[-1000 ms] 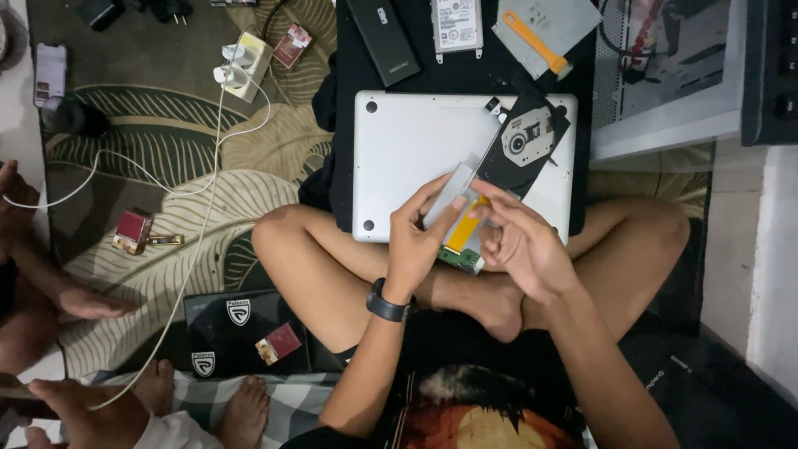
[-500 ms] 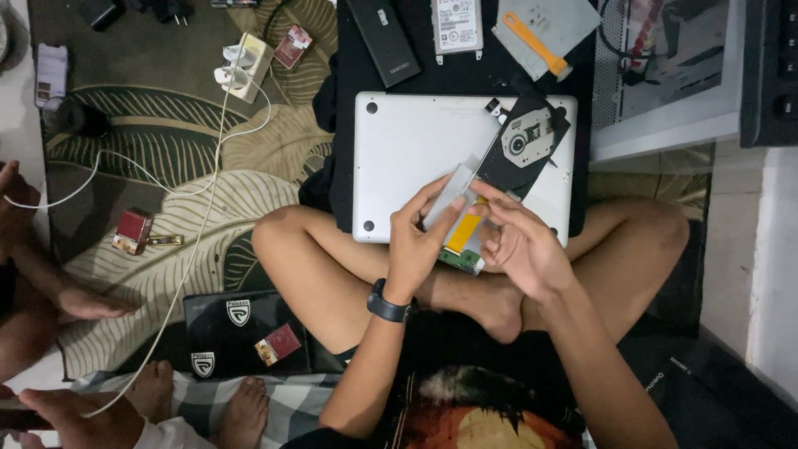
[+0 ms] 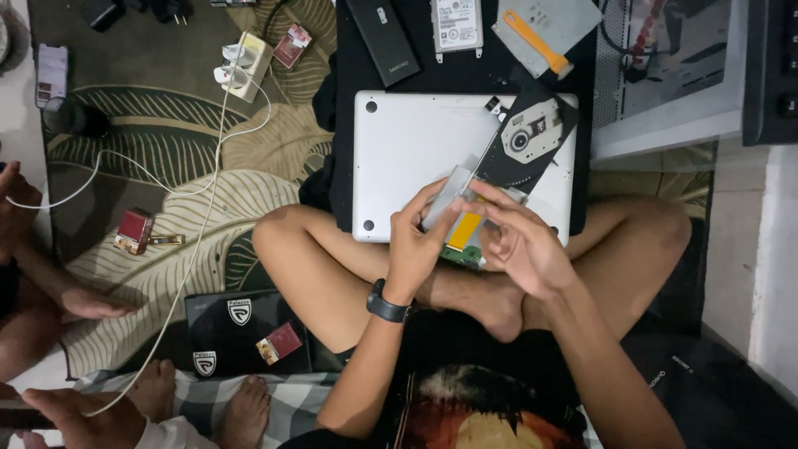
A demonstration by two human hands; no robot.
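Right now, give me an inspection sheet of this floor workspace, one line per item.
Surface: leaf-patterned rug with a black mat on it.
Job's things: slim optical drive, its green circuit board and yellow strip exposed, over an upside-down silver laptop.
Clutter: hard drive, black slim case, orange pry tool, red packets, black laptop.
Grippers: left hand and right hand both hold the drive's near end.
Cables: white cable runs from a power strip.
Surroundings: another person's hand and feet at left.
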